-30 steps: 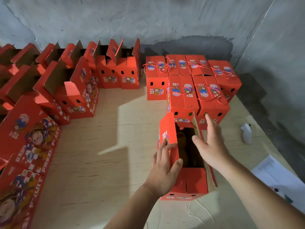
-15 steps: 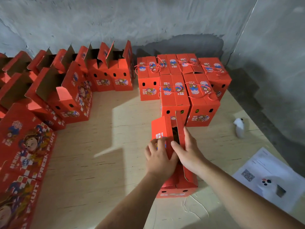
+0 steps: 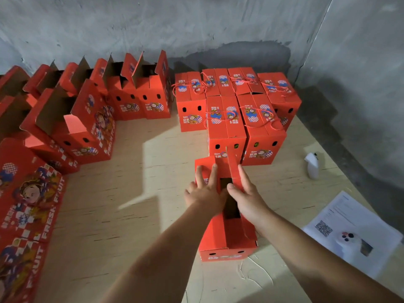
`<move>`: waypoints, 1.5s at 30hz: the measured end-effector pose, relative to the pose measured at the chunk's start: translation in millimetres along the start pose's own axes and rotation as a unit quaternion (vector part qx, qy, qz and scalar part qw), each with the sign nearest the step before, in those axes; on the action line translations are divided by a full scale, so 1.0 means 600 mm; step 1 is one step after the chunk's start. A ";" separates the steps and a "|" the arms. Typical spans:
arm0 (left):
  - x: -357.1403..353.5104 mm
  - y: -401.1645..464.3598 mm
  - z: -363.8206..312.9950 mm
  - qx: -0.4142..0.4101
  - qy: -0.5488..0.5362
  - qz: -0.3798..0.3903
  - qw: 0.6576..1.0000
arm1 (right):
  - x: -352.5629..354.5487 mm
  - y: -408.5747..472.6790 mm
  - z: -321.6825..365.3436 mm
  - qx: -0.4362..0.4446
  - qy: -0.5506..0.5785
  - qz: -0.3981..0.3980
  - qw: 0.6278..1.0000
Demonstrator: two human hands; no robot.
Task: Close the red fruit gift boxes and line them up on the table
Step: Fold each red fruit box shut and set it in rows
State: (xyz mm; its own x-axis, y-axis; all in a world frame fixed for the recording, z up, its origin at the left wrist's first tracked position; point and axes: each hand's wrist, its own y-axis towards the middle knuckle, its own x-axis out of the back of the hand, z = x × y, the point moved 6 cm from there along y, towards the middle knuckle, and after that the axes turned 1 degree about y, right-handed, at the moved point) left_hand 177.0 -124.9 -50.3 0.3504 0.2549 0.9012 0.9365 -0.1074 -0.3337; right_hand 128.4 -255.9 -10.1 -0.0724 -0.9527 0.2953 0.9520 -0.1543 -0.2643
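Observation:
A red fruit gift box (image 3: 227, 248) stands on the wooden table (image 3: 153, 193) in front of me, its top partly open with a dark gap between the two long flaps. My left hand (image 3: 205, 191) presses flat on the left flap with straight fingers. My right hand (image 3: 247, 197) presses the right flap inward, fingers straight. Several closed boxes (image 3: 227, 125) with red rope handles stand in rows just beyond it. Several open boxes (image 3: 140, 92) line the back and left.
Flat-lying printed boxes (image 3: 28, 204) fill the near left. A white spray bottle (image 3: 312, 165) lies at the right, and a sheet of paper (image 3: 341, 219) with a white device (image 3: 349, 246) on it sits near the right edge. Grey walls enclose the back and right.
Both hands went from gripping the raised flaps to pressing them down and inward; the flaps have folded lower and the opening has narrowed to a slot.

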 end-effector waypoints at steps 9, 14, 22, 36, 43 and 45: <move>0.003 0.016 0.005 0.018 0.048 0.018 0.999 | -0.033 0.057 -0.008 -0.043 -0.117 -0.048 0.991; 0.028 0.036 -0.008 -0.043 0.020 -0.058 0.997 | -0.022 0.066 0.002 -0.014 -0.090 -0.030 0.995; 0.015 0.047 -0.018 -0.037 0.057 -0.063 0.996 | -0.017 0.078 -0.001 0.014 -0.097 -0.021 0.995; 0.011 -0.013 0.009 -0.174 -0.078 -0.229 0.955 | -0.042 0.113 0.015 -0.027 -0.289 -0.037 0.956; 0.014 -0.017 0.010 -0.178 -0.103 -0.212 0.955 | -0.050 0.117 0.029 -0.039 -0.403 -0.017 0.914; 0.020 -0.021 0.013 -0.182 -0.154 -0.216 0.947 | -0.048 0.123 0.026 -0.045 -0.418 -0.004 0.907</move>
State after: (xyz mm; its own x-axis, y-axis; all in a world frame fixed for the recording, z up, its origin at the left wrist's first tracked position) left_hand 169.8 -112.7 -37.4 -0.0253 0.6130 0.7897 0.9467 -0.2391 0.2159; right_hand 205.7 -235.7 -24.1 0.2077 -0.4248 0.8811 0.9215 -0.2171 -0.3219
